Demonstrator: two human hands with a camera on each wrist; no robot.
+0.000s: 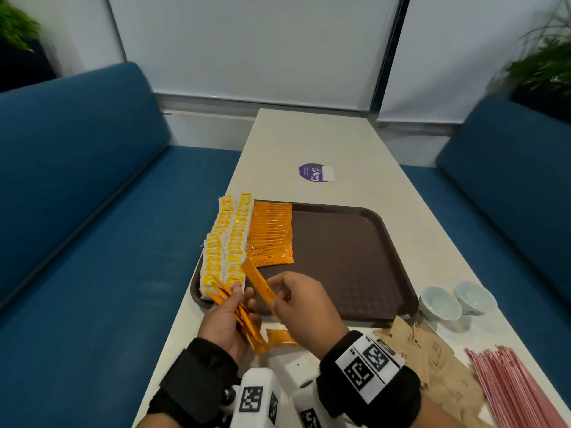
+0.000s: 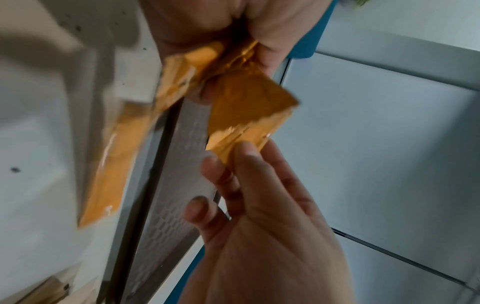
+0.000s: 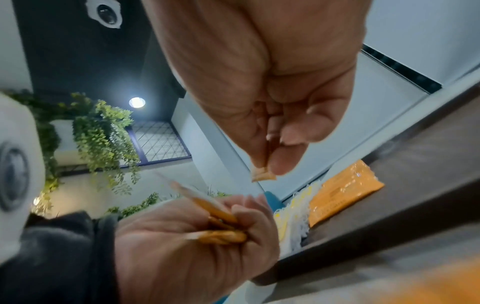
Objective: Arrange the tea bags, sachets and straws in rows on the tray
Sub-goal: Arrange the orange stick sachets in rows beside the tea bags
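Wristbands sit closest; beyond them I see the brown tray (image 1: 355, 261) with tea bags (image 1: 224, 242) and orange sachets (image 1: 272, 236) rowed at its left — only the head view shows that. Right of the tray lie straws (image 1: 519, 387). My left hand (image 1: 224, 325) grips a sachet bundle (image 1: 238, 310); my right hand (image 1: 306, 310) pinches one sachet (image 1: 258, 284) over the tray's near edge.

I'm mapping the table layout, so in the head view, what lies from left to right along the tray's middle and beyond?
Yellow tea bag rows → orange coffee sachet row → bare brown tray → two white bowls → pink straws, nearer the camera.
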